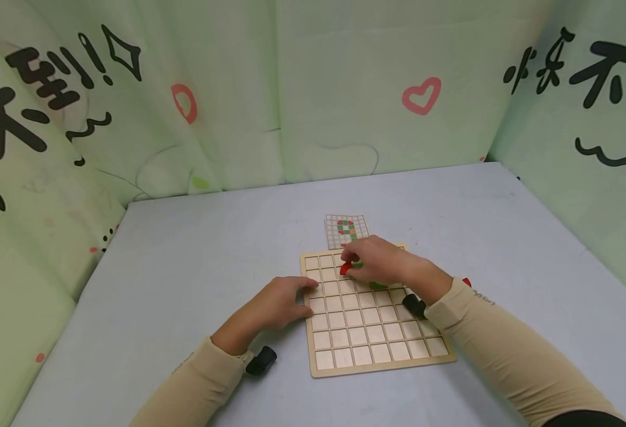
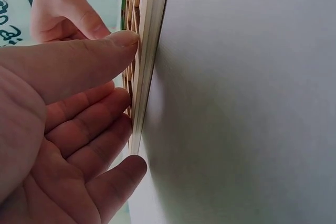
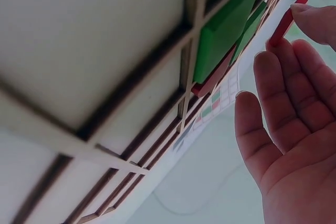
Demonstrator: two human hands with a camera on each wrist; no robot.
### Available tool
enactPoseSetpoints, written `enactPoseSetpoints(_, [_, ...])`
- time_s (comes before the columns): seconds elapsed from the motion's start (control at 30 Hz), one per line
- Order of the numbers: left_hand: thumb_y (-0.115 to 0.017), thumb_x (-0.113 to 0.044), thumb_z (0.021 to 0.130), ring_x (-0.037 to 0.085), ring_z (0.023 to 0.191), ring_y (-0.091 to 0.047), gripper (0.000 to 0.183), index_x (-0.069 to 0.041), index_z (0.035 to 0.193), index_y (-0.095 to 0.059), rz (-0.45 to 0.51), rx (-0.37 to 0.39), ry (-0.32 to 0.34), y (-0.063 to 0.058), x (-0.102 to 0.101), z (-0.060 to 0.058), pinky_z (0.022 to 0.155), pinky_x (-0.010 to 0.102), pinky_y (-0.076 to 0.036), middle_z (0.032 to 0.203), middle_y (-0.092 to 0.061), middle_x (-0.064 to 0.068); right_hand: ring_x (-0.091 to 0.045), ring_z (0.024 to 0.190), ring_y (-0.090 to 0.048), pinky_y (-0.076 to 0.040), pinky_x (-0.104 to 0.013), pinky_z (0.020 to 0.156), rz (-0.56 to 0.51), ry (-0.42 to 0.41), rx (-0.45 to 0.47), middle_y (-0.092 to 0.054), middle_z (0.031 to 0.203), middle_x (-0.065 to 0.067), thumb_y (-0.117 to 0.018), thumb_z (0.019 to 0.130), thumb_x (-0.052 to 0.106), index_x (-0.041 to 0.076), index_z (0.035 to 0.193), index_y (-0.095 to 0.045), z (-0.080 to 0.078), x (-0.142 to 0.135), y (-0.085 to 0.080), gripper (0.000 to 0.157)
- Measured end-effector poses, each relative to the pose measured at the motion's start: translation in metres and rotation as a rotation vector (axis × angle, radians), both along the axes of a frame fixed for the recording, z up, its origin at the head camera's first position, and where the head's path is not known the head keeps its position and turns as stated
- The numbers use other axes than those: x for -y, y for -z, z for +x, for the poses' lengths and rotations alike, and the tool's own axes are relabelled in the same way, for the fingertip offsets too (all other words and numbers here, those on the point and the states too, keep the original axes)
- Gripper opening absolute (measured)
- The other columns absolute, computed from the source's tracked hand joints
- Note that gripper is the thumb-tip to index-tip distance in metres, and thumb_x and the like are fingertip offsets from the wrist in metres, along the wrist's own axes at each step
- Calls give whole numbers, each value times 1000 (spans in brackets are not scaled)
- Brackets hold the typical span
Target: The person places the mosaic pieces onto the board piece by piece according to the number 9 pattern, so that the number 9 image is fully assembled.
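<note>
My right hand [image 1: 379,261] reaches over the far part of a wooden grid board [image 1: 382,370]. Between thumb and fingertips it pinches a small red tile [image 3: 285,24], held just off the board in the right wrist view. Two green tiles [image 3: 223,35] and another red tile [image 3: 212,77] sit on the grid near that hand. At the board's left side is my left hand [image 1: 277,302], its thumb and fingers spread and touching the edge without curling round it. The right hand partly hides the tiles in the head view.
Beyond the board's far edge lies a small card [image 1: 335,238] printed with a coloured grid pattern. A red piece [image 1: 467,281] shows past the right sleeve on the white table [image 1: 211,249]. Pale green curtains [image 1: 323,89] surround the table's back and sides.
</note>
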State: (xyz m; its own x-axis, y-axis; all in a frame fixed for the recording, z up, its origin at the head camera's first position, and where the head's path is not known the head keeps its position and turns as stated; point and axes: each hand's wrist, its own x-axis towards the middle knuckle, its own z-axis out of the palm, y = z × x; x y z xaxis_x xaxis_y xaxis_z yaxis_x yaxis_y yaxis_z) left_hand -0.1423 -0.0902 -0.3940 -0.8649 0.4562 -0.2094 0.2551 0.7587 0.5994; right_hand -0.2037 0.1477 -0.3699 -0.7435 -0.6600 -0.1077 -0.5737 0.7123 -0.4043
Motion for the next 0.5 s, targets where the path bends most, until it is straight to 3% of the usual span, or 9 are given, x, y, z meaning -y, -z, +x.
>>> enactPoseSetpoints(0.5, [-78,-10,88,26,129,-53,50,-5,135,-62,-3,-4,8,-2,0,1,107,44,-42,133,-62,8,-23,103,-66,-52,-41,89,-16,7,34,-69,106,-3,-70,94,18,7,110,-69,1,2,3,19])
